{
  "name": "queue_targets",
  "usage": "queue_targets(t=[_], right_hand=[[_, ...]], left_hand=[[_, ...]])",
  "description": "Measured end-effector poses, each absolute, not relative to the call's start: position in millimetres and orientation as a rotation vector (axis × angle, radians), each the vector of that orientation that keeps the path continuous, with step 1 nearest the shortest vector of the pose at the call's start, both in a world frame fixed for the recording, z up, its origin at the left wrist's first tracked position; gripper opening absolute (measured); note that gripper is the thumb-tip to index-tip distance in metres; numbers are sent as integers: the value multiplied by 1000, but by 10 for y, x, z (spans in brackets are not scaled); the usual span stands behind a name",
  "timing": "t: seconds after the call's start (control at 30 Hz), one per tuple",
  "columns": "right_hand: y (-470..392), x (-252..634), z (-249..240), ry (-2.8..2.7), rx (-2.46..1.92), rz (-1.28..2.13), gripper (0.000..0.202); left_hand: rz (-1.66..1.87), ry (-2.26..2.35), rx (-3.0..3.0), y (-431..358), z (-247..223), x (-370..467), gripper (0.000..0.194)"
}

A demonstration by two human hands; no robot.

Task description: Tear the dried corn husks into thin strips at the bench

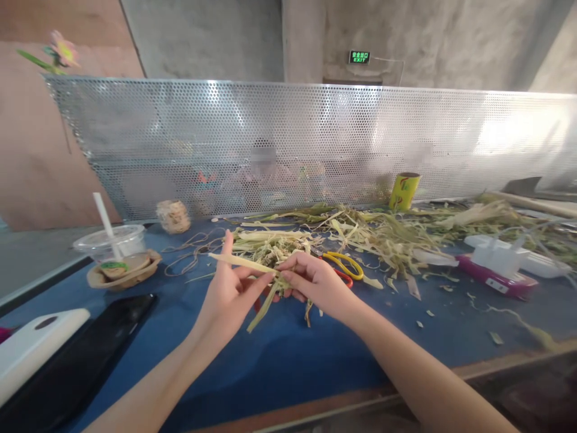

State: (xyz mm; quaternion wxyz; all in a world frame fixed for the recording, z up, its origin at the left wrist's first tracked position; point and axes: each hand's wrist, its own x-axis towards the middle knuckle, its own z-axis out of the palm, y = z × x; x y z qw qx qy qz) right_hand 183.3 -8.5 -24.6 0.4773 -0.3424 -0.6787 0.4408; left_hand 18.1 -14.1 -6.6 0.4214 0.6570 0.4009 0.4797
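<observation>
Both hands meet at a bundle of dried plant strips, like corn husk, above the blue tabletop (288,361). My left hand (237,285) pinches a pale husk strip (243,262) between thumb and fingers, its index finger pointing up. The strip's free end juts out to the left. My right hand (313,282) closes thumb and fingertips on the same husk piece, touching the left fingertips. A greener strip (262,310) dangles below the join. Behind the hands lies a heap of husk strips (270,240). Scissors with yellow and red handles (349,264) rest just past my right hand.
At left are a lidded plastic cup with a straw (130,240), a black phone (90,361) and a white device (42,340). Twine (192,249) lies near a straw-coloured roll (174,216). A yellow can (404,191), husk scraps and a purple-white charger (498,270) are right. A perforated screen (293,120) stands behind.
</observation>
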Motion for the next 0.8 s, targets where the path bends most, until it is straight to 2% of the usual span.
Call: queue_targets(t=[0.13,0.3,0.5,0.7,0.8], right_hand=[[-82,1830,-262,-1682,-877,964,23],[-114,1780,-310,-1788,-782,980,30],[-234,1802,-231,-1906,-697,954,65],[-131,1872,-200,-1762,-1021,657,55],[-55,1850,-230,-1693,-1038,709,55]], left_hand=[[1158,948,1569,-141,-112,187,103],[1177,887,1594,-187,-148,266,91],[1033,897,1670,-136,-151,243,91],[963,973,1815,-151,-131,213,89],[920,991,1885,-191,-149,248,86]])
